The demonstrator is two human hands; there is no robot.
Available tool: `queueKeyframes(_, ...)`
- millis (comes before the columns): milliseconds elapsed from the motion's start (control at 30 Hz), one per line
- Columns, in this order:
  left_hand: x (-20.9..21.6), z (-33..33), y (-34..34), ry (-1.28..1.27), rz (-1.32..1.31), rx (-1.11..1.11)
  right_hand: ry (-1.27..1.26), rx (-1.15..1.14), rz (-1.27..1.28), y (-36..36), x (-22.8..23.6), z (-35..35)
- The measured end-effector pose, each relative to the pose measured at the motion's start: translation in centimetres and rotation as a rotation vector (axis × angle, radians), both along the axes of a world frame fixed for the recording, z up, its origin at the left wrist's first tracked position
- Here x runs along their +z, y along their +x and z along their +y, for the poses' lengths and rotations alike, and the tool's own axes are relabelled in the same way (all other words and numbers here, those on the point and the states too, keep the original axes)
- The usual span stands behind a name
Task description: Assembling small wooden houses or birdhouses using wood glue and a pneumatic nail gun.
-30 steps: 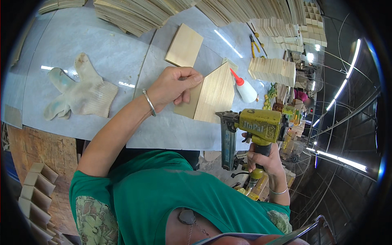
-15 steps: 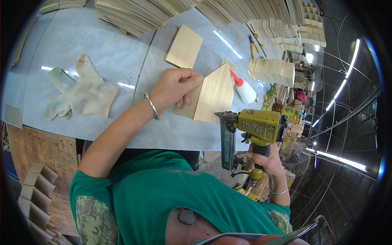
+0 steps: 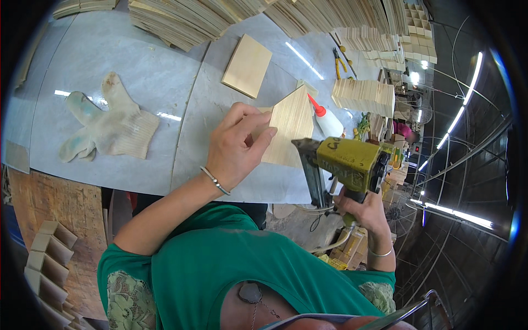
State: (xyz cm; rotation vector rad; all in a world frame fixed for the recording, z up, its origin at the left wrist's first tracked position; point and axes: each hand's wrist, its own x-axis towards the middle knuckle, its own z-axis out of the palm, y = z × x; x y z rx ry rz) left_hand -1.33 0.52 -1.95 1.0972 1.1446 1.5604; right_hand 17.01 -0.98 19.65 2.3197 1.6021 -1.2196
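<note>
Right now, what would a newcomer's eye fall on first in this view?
Most likely the yellow-green nail gun in the right hand, its nose seen against the lower right of the pointed wooden board. Next, the white bottle with the red nozzle, close by that board's right edge. Then the pale glove lying on the left part of the gray tabletop.

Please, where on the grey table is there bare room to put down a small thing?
Bare table shows between the glove and the loose board, and between the glove and the upper wood stacks. Crowded at the right: pointed board, white bottle, pliers and cut wood pieces.
</note>
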Motion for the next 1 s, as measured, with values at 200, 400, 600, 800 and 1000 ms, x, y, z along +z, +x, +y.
queueKeyframes(200,0.4,0.0,0.2,0.037,0.085,0.072,0.165,0.264,-0.035,-2.9,-0.2,3.8)
queueKeyframes(400,0.3,-0.1,0.4,0.03,0.085,0.087,0.103,0.355,-0.135,-4.0,-0.5,6.4)
queueKeyframes(600,0.4,0.0,0.3,0.05,0.089,0.092,0.253,0.668,-0.041,-2.9,-1.4,7.3)
queueKeyframes(800,0.3,0.0,0.3,0.041,0.089,0.094,0.118,0.444,-0.096,-4.1,-1.0,7.2)
queueKeyframes(1000,0.3,0.0,0.3,0.018,0.093,0.086,0.203,0.551,-0.038,-3.2,-1.4,7.2)
